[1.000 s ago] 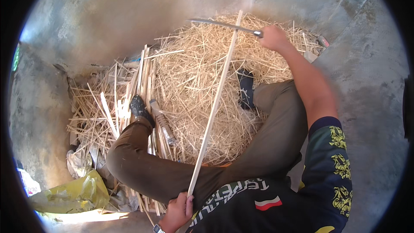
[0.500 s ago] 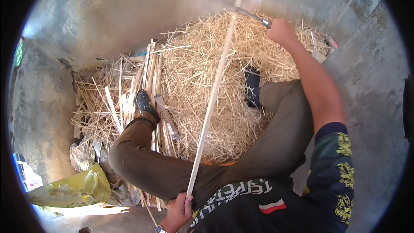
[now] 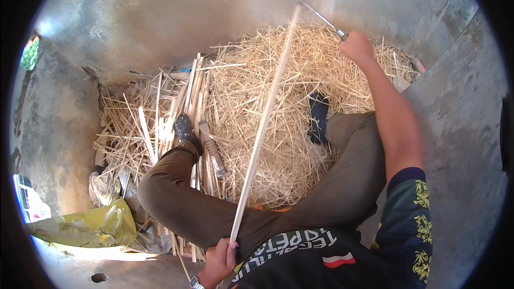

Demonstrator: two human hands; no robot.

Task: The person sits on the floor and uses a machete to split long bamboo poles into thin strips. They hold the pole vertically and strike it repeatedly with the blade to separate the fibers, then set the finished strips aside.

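Many shavings (image 3: 241,101) lie beneath the strip (image 3: 248,184)

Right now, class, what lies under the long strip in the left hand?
Beneath the strip: pale shavings and, nearer the left hand, brown trousers. What the shavings cover cannot be seen.

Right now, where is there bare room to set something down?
Bare grey concrete lies right of the right sleeve; I cannot tell if it is level. Another patch, with a hole, lies below the yellow sheet. Crowded: the straw, the sticks by the left shoe, around the strip and knife.
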